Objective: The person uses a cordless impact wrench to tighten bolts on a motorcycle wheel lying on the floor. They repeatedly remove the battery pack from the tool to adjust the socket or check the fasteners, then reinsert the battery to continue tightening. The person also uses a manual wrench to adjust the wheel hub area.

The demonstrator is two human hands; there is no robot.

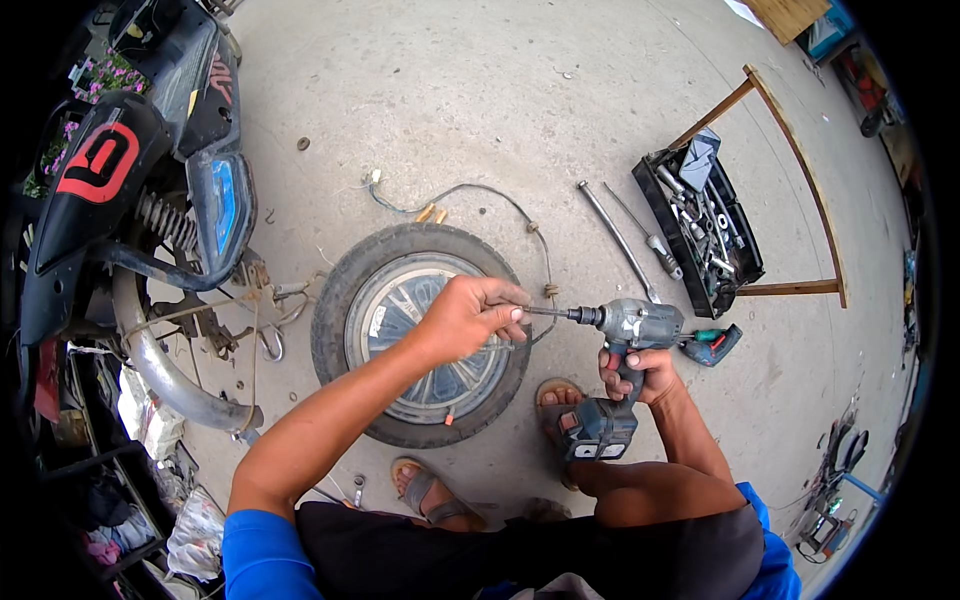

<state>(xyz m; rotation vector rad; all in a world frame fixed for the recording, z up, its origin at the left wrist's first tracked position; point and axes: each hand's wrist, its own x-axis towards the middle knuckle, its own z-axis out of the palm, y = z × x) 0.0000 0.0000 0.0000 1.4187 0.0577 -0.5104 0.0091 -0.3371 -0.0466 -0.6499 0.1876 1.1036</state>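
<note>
The left hand [468, 318] is curled nearly closed, thumb and fingers pinching the slender metal shaft [548, 311] near its tip, over the right edge of the hub-motor wheel [336, 330]. The right hand [652, 375] wraps its fingers around the handle of a cordless impact driver [650, 323], held just to the right of the wheel with its nose toward it. The driver's stubby, rounded grey body looks scuffed; a dark socket-like chuck [587, 315] carries the shaft, and a blocky battery pack [600, 430] sits below the handle.

The wheel lies flat on rough concrete [400, 120], its black rubber tire dusty and its metal hub dulled, with raised ribs. A thin grey cable [490, 190] loops beyond and beside the wheel. Farther right of it, a rectangular black toolbox [745, 240] holds shiny metal wrenches and sockets.
</note>
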